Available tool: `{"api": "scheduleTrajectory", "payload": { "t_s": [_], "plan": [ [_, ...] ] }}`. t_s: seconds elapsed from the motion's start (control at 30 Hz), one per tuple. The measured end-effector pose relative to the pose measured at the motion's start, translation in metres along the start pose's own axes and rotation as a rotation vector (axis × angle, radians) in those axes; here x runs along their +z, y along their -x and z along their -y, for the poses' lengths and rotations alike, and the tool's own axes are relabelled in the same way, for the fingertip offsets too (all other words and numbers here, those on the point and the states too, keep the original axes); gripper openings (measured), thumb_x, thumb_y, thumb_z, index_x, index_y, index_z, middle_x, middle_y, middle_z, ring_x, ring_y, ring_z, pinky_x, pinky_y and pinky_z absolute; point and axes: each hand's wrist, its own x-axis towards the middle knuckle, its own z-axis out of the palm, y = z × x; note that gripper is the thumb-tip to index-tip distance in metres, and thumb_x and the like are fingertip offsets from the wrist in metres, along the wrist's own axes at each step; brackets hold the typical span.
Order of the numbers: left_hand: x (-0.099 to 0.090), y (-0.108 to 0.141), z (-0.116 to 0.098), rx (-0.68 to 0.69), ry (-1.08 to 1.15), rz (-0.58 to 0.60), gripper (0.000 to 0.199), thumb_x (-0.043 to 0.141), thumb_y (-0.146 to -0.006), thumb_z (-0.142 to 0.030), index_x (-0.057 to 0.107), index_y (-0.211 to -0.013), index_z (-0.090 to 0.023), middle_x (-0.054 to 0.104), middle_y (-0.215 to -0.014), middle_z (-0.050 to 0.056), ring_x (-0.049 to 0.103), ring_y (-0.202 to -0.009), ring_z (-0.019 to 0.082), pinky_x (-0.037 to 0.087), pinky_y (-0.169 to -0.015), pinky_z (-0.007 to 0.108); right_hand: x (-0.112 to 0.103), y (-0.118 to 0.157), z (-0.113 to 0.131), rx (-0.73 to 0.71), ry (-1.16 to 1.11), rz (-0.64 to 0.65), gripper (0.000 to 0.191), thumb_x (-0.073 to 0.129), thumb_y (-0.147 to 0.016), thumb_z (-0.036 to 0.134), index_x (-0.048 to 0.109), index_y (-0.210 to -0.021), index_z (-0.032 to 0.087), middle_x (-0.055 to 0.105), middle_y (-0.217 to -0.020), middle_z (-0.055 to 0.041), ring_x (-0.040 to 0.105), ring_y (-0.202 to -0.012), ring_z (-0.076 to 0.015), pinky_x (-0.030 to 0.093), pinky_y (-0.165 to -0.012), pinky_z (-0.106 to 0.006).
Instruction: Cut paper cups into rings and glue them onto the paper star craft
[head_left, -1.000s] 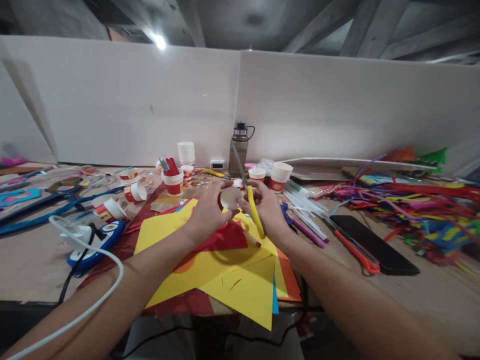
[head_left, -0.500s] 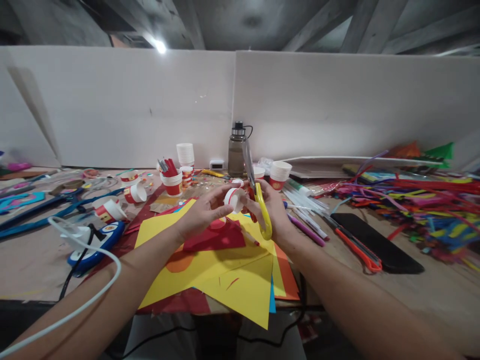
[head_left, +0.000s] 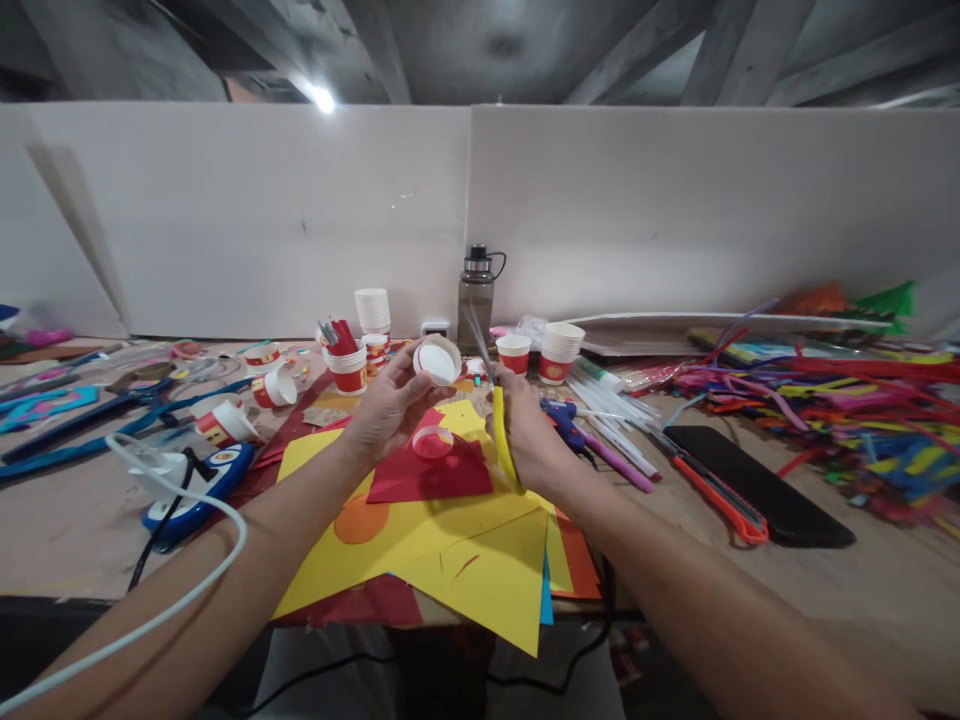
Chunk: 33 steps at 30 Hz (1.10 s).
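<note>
My left hand (head_left: 384, 412) grips a shallow white paper cup piece (head_left: 436, 362) by its edge, between thumb and fingers. Its pale inside is tilted towards me. Yellow-handled scissors (head_left: 505, 445) are in my right hand (head_left: 531, 430), their blades pointing up and away, apart from the cup piece. Some of the right fingers are hidden behind the handle. Below the hands, a curled red and white paper strip (head_left: 433, 431) lies on a red sheet (head_left: 465, 478). Yellow sheets (head_left: 480, 560) spread underneath, with an orange paper circle (head_left: 361, 520) on them.
Stacked paper cups (head_left: 561, 350) and a bottle (head_left: 474, 300) stand at the back. To the right are a blue glue gun (head_left: 562, 420), a red cutter (head_left: 720, 500), a black phone (head_left: 772, 490) and colourful pipe cleaners (head_left: 847, 400). A white cable (head_left: 232, 560) crosses my left forearm.
My hands have moved apart. The left one carried the cup piece up and to the left, turning its inside towards me. The right hand shifted slightly down with the scissors, uncovering the glue gun.
</note>
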Motion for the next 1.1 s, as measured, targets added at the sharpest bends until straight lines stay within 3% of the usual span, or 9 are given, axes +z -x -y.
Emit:
{"api": "scheduleTrajectory", "payload": {
  "t_s": [0.1,0.3,0.6,1.1],
  "plan": [
    [-0.001,-0.001,-0.001,0.005,0.058,-0.025,0.055,0.081,-0.067,-0.031,0.060,-0.116,-0.024,0.059,-0.120,0.005,0.059,-0.106,0.018,0.054,-0.082,0.024,-0.006,0.000,-0.004,-0.069,0.165,-0.015,0.055,0.055,-0.079,0.021,0.047,-0.134,0.019,0.054,-0.119,-0.0122,0.050,-0.111,-0.0263,0.041,-0.095,-0.042],
    [-0.006,-0.003,0.001,0.027,0.114,-0.049,0.049,0.083,-0.065,-0.027,0.062,-0.110,-0.024,0.062,-0.110,0.002,0.061,-0.088,0.012,0.056,-0.078,0.024,-0.011,-0.001,-0.003,-0.189,0.308,-0.074,0.046,0.058,-0.085,0.037,0.061,-0.126,0.016,0.060,-0.100,-0.0120,0.057,-0.087,-0.0220,0.047,-0.080,-0.035],
    [-0.004,-0.003,0.003,0.067,0.123,-0.065,0.050,0.084,-0.063,-0.025,0.063,-0.108,-0.023,0.062,-0.111,0.002,0.061,-0.094,0.013,0.055,-0.080,0.023,-0.010,-0.002,-0.001,-0.206,0.362,-0.083,0.044,0.056,-0.087,0.041,0.062,-0.124,0.018,0.054,-0.090,-0.0083,0.055,-0.076,-0.0186,0.047,-0.070,-0.031],
    [-0.004,-0.003,0.006,0.069,0.119,-0.063,0.047,0.082,-0.065,-0.024,0.064,-0.108,-0.022,0.063,-0.111,0.003,0.060,-0.096,0.012,0.054,-0.084,0.021,-0.008,-0.004,-0.011,-0.238,0.412,-0.088,0.041,0.060,-0.081,0.027,0.061,-0.121,0.018,0.056,-0.098,-0.0103,0.057,-0.088,-0.0227,0.047,-0.075,-0.033]
  ]
}}
